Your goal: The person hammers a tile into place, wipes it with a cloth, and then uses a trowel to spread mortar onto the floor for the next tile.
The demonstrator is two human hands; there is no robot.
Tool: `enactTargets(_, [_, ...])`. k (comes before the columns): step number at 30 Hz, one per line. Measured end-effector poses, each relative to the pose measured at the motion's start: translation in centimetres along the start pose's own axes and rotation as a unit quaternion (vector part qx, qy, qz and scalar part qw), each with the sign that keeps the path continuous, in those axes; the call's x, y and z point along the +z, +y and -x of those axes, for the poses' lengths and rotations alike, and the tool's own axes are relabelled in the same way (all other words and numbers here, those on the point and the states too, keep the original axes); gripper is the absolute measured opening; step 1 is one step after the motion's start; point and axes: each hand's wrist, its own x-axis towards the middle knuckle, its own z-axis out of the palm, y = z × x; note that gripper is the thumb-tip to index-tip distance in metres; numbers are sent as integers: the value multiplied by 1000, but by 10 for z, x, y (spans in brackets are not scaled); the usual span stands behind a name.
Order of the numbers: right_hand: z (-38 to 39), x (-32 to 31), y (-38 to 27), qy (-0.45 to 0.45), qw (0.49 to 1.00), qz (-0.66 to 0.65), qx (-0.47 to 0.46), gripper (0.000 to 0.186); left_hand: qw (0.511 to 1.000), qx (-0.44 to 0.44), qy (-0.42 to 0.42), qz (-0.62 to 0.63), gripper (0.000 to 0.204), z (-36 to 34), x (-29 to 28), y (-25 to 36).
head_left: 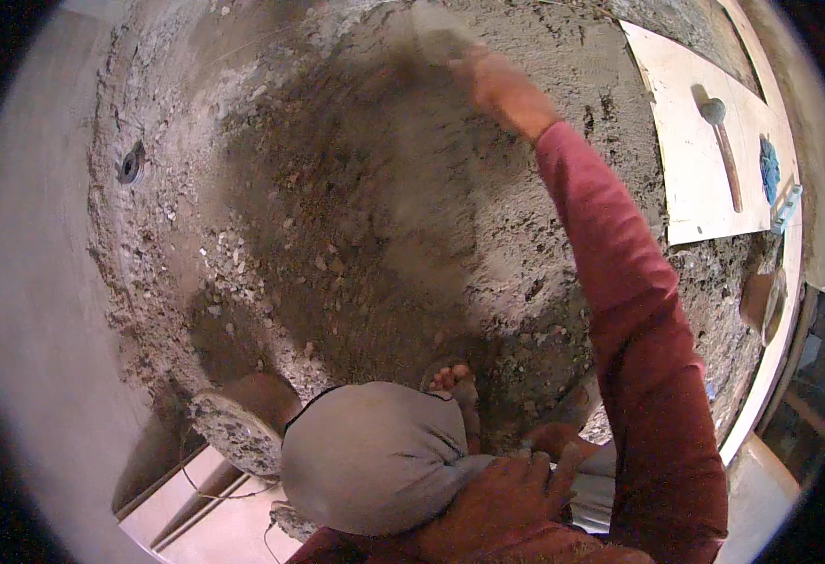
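My right hand reaches to the far end of the mortar bed, closed round a pale, flat trowel-like tool that is smeared by motion. That tool lies at or just above the damp grey mortar. At the lower middle my left hand rests by my bent knee, fingers stretched forward and seemingly holding nothing. Below the arms, my bare foot stands on the rough mortar.
Right of the mortar, a pale board carries a mallet, a crumpled blue cloth and a light-blue tool. A round drain opening sits near the left wall. A mortar-crusted bucket stands lower left.
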Motion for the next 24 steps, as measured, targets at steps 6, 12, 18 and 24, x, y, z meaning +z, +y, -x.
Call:
enactTargets(6, [4, -29, -73, 113, 979, 170, 8, 22, 1000, -10, 21, -4, 57, -5, 0, 5])
enactTargets(12, [39, -64, 54, -19, 977, 200, 74, 32, 999, 15, 33, -23, 60, -3, 4, 1])
enactTargets(18, [51, -70, -29, 4, 986, 169, 9, 23, 1000, 3, -12, 22, 63, -2, 0, -4])
enactTargets(24, [27, -52, -55, 57, 996, -47, 41, 28, 998, 50, -32, 15, 55, -14, 7, -8])
